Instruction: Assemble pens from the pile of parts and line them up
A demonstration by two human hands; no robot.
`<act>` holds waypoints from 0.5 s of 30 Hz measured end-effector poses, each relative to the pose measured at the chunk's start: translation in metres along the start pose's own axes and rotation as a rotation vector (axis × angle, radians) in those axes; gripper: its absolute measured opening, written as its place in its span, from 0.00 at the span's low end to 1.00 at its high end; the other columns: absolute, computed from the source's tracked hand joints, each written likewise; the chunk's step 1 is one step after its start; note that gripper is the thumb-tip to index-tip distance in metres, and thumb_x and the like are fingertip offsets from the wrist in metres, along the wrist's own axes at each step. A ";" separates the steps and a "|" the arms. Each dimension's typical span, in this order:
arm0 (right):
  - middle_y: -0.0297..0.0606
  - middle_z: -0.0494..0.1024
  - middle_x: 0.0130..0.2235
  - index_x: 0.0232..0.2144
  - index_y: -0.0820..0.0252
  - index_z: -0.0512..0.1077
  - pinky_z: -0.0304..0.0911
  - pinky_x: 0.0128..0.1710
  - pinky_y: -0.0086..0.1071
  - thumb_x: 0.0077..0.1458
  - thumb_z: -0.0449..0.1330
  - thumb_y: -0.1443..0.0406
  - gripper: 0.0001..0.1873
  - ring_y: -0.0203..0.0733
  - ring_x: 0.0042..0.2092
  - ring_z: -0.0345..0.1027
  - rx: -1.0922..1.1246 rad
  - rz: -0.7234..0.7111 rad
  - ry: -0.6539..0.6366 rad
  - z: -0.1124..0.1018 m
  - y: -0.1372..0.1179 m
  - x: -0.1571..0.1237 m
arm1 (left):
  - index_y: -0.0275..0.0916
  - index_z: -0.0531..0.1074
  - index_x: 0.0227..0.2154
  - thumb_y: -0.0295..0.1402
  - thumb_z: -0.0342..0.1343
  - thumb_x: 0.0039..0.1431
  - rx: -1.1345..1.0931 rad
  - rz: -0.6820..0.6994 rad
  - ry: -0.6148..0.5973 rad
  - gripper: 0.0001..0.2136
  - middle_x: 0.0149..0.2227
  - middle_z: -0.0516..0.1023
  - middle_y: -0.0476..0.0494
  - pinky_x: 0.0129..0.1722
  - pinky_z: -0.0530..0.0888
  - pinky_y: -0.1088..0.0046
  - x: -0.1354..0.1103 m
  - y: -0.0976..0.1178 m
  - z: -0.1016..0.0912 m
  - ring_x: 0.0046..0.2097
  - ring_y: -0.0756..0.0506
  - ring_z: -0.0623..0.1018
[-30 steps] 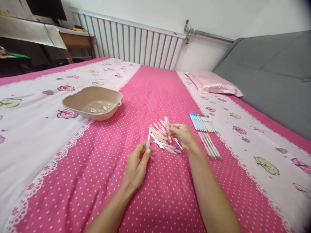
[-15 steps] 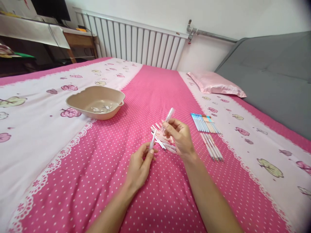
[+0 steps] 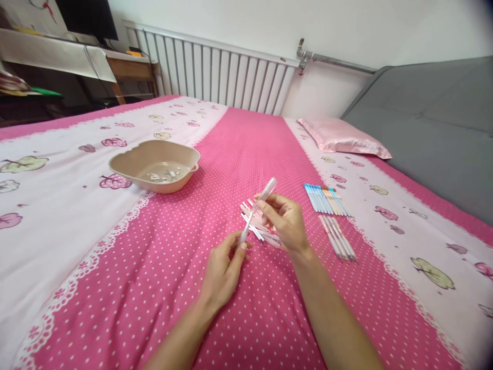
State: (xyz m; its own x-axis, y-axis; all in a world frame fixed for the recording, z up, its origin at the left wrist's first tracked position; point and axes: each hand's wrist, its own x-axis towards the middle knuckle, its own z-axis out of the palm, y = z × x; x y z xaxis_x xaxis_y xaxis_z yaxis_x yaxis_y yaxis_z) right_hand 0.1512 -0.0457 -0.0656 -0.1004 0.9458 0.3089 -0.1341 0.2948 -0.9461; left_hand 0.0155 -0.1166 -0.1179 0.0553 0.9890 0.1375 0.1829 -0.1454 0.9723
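A bed (image 3: 262,329) fills most of the view, its cover split into a bright pink, white-dotted band down the middle and paler bands printed with little trees, with lacy edging between them. A grey padded headboard (image 3: 435,108) leans along the right side. A white radiator (image 3: 215,72) stands against the wall at the far end, and to its left is a wooden desk (image 3: 133,68) partly draped in white cloth, bearing a black monitor (image 3: 87,18). A shiny pink pillow (image 3: 344,134) lies near the headboard.

On the bed, left of centre, sits a beige basin (image 3: 140,158). The person's two hands meet near the middle of the pink band. The right hand (image 3: 285,221) grips a clear pinkish tube (image 3: 266,190) between thumb and fingers, tilted up and away; the left hand (image 3: 225,267) pinches a slim pale pen piece (image 3: 243,238), its upper end at the tube's lower end. Whether it has entered the tube is too small to tell.

To the right lie a row of blue and peach pens (image 3: 325,200) and, nearer, a smaller row of pale pens (image 3: 337,239). Just beyond the hands is a loose pile of pen parts (image 3: 271,238), partly hidden. Smallest are the white scraps (image 3: 173,174) in the basin.
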 end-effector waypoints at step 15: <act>0.29 0.66 0.20 0.35 0.60 0.76 0.53 0.19 0.24 0.49 0.62 0.60 0.12 0.28 0.20 0.55 -0.078 0.065 -0.190 -0.003 0.012 -0.001 | 0.36 0.69 0.47 0.39 0.47 0.62 -0.023 0.003 0.041 0.16 0.39 0.76 0.42 0.36 0.70 0.70 0.000 0.004 -0.001 0.35 0.47 0.74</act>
State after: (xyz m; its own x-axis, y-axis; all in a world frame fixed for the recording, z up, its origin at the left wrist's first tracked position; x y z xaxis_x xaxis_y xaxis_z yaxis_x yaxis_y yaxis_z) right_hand 0.1522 -0.0426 -0.0777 -0.2912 0.9228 0.2523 -0.0450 0.2502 -0.9671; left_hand 0.0151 -0.1177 -0.1138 0.0151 0.9890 0.1474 0.1605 -0.1479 0.9759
